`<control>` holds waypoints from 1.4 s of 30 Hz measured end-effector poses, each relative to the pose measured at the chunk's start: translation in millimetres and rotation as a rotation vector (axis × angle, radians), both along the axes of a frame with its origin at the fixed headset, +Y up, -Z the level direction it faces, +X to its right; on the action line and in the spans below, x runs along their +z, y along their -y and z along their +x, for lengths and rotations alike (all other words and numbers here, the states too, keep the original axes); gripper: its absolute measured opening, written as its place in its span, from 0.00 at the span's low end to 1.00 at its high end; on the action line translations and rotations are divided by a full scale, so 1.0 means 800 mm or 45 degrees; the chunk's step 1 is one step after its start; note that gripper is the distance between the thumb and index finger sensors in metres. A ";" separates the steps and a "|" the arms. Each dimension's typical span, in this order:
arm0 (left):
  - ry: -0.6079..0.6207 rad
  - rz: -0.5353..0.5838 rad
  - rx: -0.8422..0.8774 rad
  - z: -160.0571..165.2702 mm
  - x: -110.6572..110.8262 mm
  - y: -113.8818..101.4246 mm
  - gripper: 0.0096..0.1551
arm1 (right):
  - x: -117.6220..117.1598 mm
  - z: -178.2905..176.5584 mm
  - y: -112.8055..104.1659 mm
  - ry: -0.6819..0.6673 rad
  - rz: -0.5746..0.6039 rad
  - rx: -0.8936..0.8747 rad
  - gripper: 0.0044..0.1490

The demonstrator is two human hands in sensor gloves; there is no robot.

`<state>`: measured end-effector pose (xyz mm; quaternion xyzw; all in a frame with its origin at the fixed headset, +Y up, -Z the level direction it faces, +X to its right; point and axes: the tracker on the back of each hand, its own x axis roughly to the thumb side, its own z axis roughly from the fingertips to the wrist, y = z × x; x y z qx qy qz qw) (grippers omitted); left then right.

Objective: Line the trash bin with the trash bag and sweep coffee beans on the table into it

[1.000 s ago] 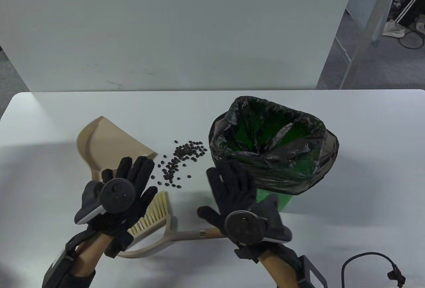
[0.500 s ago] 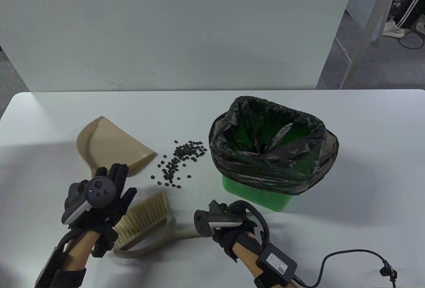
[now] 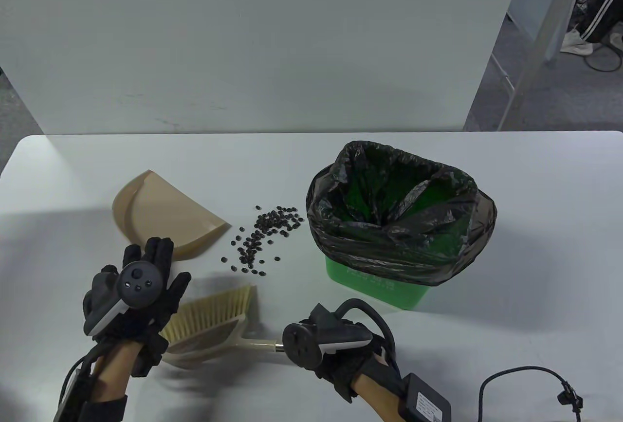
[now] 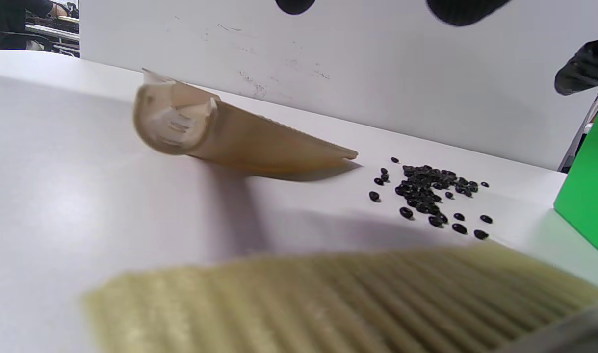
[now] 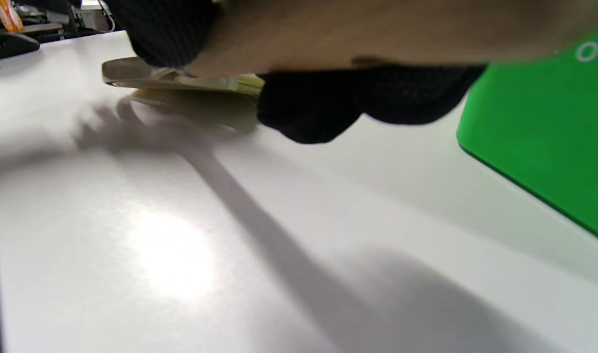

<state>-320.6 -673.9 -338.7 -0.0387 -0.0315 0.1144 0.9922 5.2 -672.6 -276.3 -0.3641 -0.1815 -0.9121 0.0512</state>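
brush [image 3: 214,317]: light, stiff handle, soft bristles, near table's front edge | right grip [image 3: 336,344] curled round handle | left grip [image 3: 146,285] relaxed, empty | coffee beans [image 3: 265,237] loose mid-table, roll easily

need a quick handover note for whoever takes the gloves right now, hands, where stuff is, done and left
Right hand: gripping the brush by its handle, bristles pointing toward the beans; the brush looks slightly raised off the table.
Left hand: fingers straight, holding nothing, hovering near the dustpan, not touching it.
Coffee beans: loose pile on the table between the dustpan and the trash bin.
Done: trash bag lines the bin, folded over its rim.
Left: take the dustpan, sweep the beans onto it, tip them into the bin.
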 end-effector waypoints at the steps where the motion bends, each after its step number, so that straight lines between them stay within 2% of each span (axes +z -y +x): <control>1: -0.002 -0.008 0.000 0.000 0.000 0.002 0.48 | 0.000 0.002 -0.002 0.015 -0.002 -0.001 0.35; 5: -0.009 -0.038 0.001 0.001 -0.003 0.006 0.48 | -0.008 0.014 -0.002 0.110 0.019 0.049 0.34; 13: -0.017 -0.077 -0.003 0.000 -0.005 0.009 0.48 | -0.041 0.032 0.013 0.330 0.035 -0.014 0.36; 23: -0.050 -0.128 -0.006 -0.005 -0.010 0.015 0.48 | -0.073 0.052 0.030 0.509 0.090 -0.063 0.35; 33: -0.075 -0.187 -0.015 -0.005 -0.015 0.023 0.49 | -0.076 0.054 0.035 0.535 0.138 -0.120 0.36; 42: -0.117 -0.188 0.025 -0.014 -0.017 0.021 0.48 | -0.065 0.056 0.015 0.489 0.284 -0.206 0.36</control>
